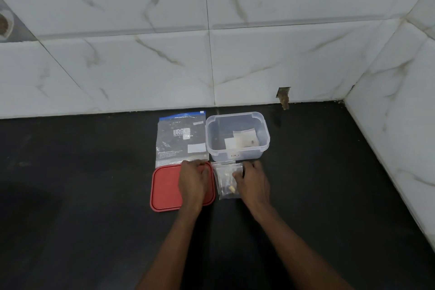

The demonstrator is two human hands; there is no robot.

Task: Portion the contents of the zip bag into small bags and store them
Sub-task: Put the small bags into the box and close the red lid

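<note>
Pinching small bag point(225, 178) on tabletop point(94, 195) with right hand point(252, 181), fingers curled at its right edge. Curling left hand point(193, 178) fingers at lid's point(164, 192) far edge; cannot tell on what. Beyond: zip bag point(181, 140) flat, just beside tub point(211, 148) holding white bags point(244, 140).

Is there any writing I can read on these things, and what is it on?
"URG", last letter unclear: zip bag.
Smaller print on it: blurred, unreadable.
The label on the clear container: too small to read.
</note>
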